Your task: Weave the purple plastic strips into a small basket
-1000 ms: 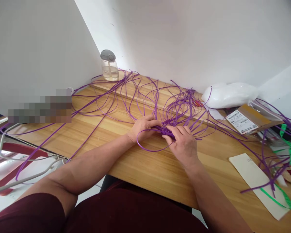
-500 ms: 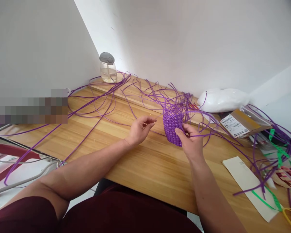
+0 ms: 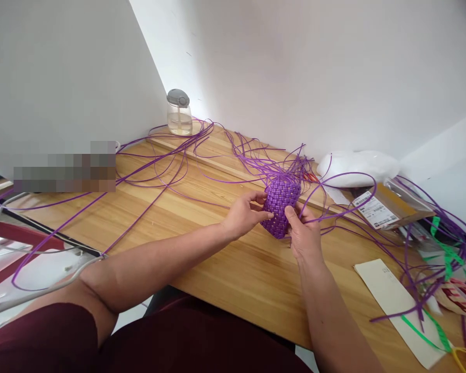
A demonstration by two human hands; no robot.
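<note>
A small purple woven basket [image 3: 279, 203] is held just above the wooden table [image 3: 233, 259], with many long purple strands [image 3: 171, 155] trailing from its top across the table. My left hand [image 3: 244, 213] grips the basket's left side, fingers curled onto it. My right hand [image 3: 303, 234] holds its lower right side, thumb pressed on the weave.
A clear water bottle with a grey lid [image 3: 179, 113] stands in the far corner. A white plastic bag [image 3: 359, 167], a labelled cardboard parcel [image 3: 388, 204], a cream envelope [image 3: 402, 303] and green strips [image 3: 446, 254] lie at the right. A white panel [image 3: 62, 77] borders the left.
The woven piece lay flat under both hands, then my right hand raised it upright. My left hand, briefly free, has come back onto its left side.
</note>
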